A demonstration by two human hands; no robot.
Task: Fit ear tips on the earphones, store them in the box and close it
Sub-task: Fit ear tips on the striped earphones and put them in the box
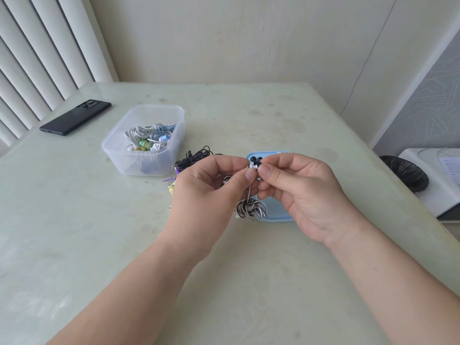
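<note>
Along the far left edge of the table [99, 232] a black phone [76, 117] lay back-up, its camera block toward the far corner; any mark on it was too small to read. To its right, still in the table's left half, stood the clear plastic box [117, 158], open, with coiled earphones [149, 136] in white, pale blue and green heaped inside. Just beside the box's near right corner a loose black cable [196, 156] sprawled on the table, with a purple lead [174, 174] at its near side.

Over the middle of the table the left hand [206, 188] was raised, thumb and forefinger pinched on a small white earbud [252, 166], the other fingers curled beneath. From it a striped cable [251, 207], black and white, hung down in a knotted bundle. The right hand [298, 192] met it, thumb and forefinger closed on a black ear tip [257, 165] held against the earbud's end; whether the tip was seated I could not tell.

Under and behind both hands the blue lid [276, 212] lay flat on the table, with spare ear tips [256, 159], black, at its far left corner.

Beyond the table's right edge sat a bin [404, 173] lined in black and a white unit [435, 192] carrying a sheet [450, 168] whose print was too faint to read.
</note>
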